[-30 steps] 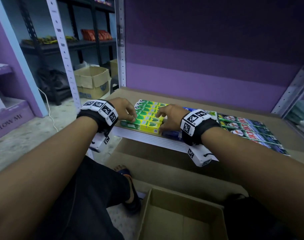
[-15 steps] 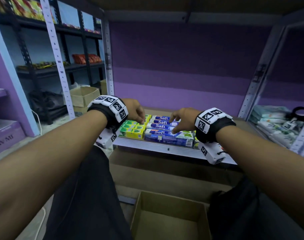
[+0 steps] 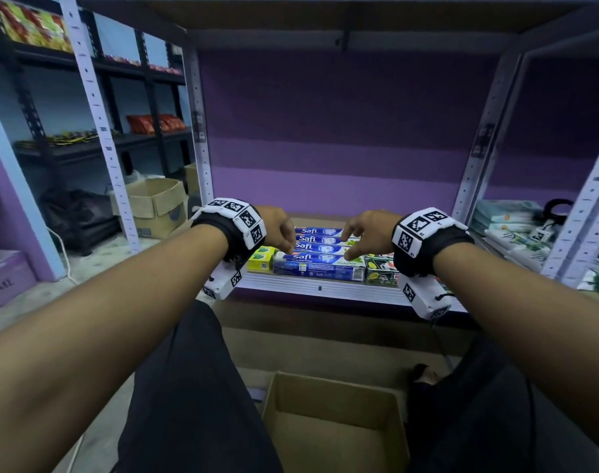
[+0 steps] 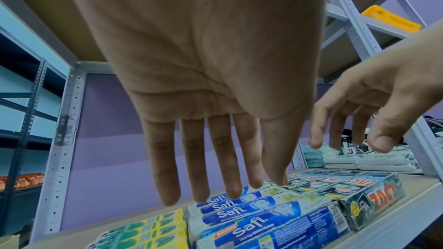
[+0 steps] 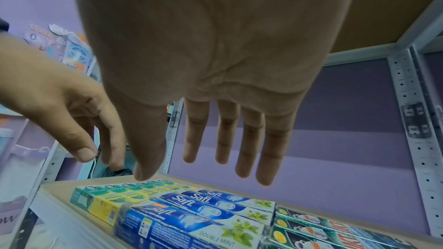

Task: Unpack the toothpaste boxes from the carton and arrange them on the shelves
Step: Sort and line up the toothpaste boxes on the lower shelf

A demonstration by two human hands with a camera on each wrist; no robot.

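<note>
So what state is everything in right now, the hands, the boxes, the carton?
left hand: open, fingers straight, above the boxes, holding nothing
right hand: open, fingers spread, holding nothing
Safi boxes: lying flat in a row on the shelf
yellow-green boxes: flat, left of the Safi boxes
dark green boxes: flat, right of the Safi boxes
carton: open on the floor; visible part holds nothing

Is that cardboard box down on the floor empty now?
Seemingly empty. The head view looks into the open carton and shows only bare cardboard; its near end is cut off by the frame, so that part cannot be told.
</note>
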